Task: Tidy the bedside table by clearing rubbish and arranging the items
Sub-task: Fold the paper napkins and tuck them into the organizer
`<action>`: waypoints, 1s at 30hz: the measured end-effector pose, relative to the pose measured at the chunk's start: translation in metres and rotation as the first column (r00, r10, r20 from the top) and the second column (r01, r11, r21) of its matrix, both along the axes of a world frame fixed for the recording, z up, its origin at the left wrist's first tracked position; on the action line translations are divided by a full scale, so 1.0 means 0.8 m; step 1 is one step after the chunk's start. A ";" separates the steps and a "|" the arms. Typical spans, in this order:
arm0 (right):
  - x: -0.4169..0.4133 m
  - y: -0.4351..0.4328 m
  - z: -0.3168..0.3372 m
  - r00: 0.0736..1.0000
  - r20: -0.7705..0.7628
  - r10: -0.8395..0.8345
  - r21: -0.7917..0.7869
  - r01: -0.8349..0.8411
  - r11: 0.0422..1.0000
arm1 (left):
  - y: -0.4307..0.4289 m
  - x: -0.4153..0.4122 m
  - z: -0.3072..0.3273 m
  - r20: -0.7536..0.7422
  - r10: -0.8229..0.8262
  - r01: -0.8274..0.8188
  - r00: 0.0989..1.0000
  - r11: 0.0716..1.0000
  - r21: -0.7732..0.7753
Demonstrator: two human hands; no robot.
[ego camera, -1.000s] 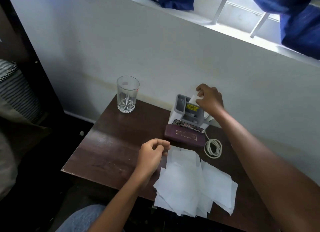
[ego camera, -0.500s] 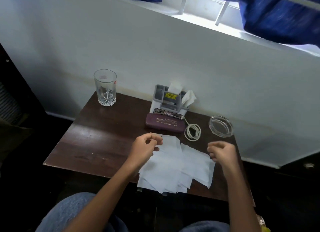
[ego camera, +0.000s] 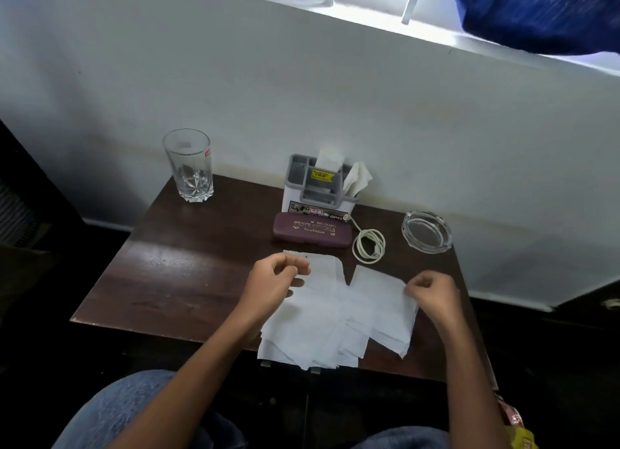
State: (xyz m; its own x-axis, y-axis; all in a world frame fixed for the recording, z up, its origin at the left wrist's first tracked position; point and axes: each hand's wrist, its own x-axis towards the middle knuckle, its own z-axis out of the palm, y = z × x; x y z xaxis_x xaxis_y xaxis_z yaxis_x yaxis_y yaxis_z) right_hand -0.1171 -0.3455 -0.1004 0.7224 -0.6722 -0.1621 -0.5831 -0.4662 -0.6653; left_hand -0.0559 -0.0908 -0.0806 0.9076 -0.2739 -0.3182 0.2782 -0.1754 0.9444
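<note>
A: Where are the hands?

B: Both are over the tissues (ego camera: 335, 321) at the near edge of the worktop (ego camera: 188, 280). The left hand (ego camera: 273, 280) sits at the upper left of the pile, fingers curled in toward the thumb. The right hand (ego camera: 432, 294) is bunched at the pile's right edge.

A: Is either one holding a sheet?

B: I cannot tell for either. The fingertips lie right at the paper, but whether a sheet is pinched between them does not show.

A: And the tissues themselves?

B: White sheets, loosely overlapped and fanned out flat on the wood. Some corners overhang the near edge.

A: What lies beyond them?

B: A maroon case (ego camera: 312, 230) lies flat just past the pile, right against the front of a grey-and-white caddy (ego camera: 318, 186) that stands by the wall. White tissue sticks up from the caddy's compartments. A coiled white cable (ego camera: 369, 245) lies just right of the case, and a clear ashtray (ego camera: 426, 232) sits near the far right corner. A glass (ego camera: 189, 166) stands upright at the far left corner, well apart from the rest.
</note>
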 end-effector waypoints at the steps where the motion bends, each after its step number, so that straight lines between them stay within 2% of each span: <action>1: -0.001 -0.003 0.007 0.998 0.066 -0.016 0.030 0.014 0.999 | 0.000 0.000 0.001 -0.004 0.009 -0.009 1.000 1.000 -0.010; 3: 0.000 -0.003 0.026 0.974 0.219 -0.054 0.125 0.026 0.992 | 0.001 0.001 0.002 -0.018 0.017 -0.018 1.000 0.999 -0.035; 5: 0.000 0.005 0.044 0.930 0.354 -0.104 0.299 -0.006 0.954 | 0.001 0.002 0.002 -0.055 0.013 -0.017 0.998 0.997 -0.074; 7: 0.004 0.020 0.059 0.892 0.434 -0.125 0.515 -0.132 0.847 | -0.001 0.002 0.002 -0.112 -0.008 -0.005 0.994 0.993 -0.120; 9: 0.012 0.040 0.067 0.863 0.487 -0.136 0.662 -0.263 0.702 | -0.004 0.001 0.003 -0.188 -0.047 0.015 0.981 0.986 -0.168; 12: 0.027 0.072 0.072 0.830 0.531 -0.173 0.766 -0.382 0.518 | -0.009 0.001 0.004 -0.339 -0.103 0.007 0.935 0.962 -0.273; 16: 0.037 0.106 0.068 0.843 0.514 -0.160 0.817 -0.423 0.392 | -0.009 0.007 0.006 -0.540 -0.205 -0.099 0.816 0.871 -0.481; 19: 0.039 0.119 0.062 0.879 0.451 -0.155 0.853 -0.374 0.365 | -0.006 0.012 0.009 -0.580 -0.211 -0.262 0.787 0.736 -0.624; 22: 0.038 0.124 0.057 0.895 0.416 -0.163 0.860 -0.329 0.390 | -0.002 0.017 0.005 -0.588 -0.063 -0.412 0.807 0.654 -0.635; 26: 0.039 0.124 0.056 0.908 0.378 -0.181 0.859 -0.271 0.435 | 0.001 0.020 0.002 -0.589 0.029 -0.474 0.808 0.626 -0.619; 30: 0.039 0.125 0.053 0.921 0.351 -0.167 0.861 -0.248 0.443 | -0.001 0.017 0.007 -0.570 0.028 -0.459 0.821 0.626 -0.630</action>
State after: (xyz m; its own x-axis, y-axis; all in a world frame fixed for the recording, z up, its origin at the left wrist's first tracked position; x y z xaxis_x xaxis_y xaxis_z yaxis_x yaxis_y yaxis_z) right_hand -0.0857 -0.2458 -0.0579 0.8810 -0.2755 -0.3846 -0.2223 0.4767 -0.8505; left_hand -0.0423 -0.0915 -0.0750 0.7630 -0.3939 -0.5125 0.6293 0.6338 0.4497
